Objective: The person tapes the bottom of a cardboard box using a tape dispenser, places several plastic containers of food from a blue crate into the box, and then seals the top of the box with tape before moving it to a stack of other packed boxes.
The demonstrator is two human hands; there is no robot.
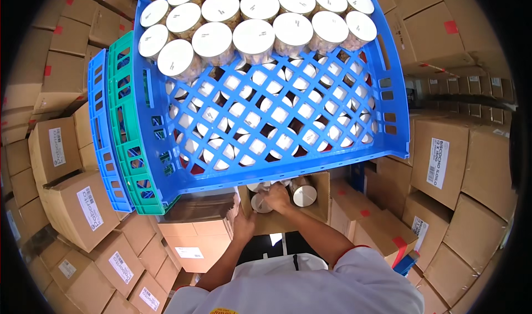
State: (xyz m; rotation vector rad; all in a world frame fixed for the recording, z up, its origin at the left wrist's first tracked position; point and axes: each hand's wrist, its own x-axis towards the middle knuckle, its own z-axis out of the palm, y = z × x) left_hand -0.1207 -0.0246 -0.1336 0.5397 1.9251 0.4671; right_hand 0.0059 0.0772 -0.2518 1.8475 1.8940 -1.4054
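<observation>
An open cardboard box (318, 211) sits below the front edge of the blue crate, close to my body. Inside it stand several jars with white lids, among them a white-lidded jar (304, 196) on the right side. My right hand (276, 197) reaches into the box, its fingers closed about the top of another white-lidded jar (260, 203). My left hand (244, 225) grips the left wall of the box; its fingertips are partly hidden. In the tilted blue crate (288, 172), rows of white-lidded jars (254, 36) stand at the far end.
More white lids show through the crate's lattice floor from below. A green crate (126, 125) and another blue crate (105, 142) lean at its left. Flattened cardboard (197, 207) lies on a carton left of the box. Stacked cartons (438, 159) line both sides.
</observation>
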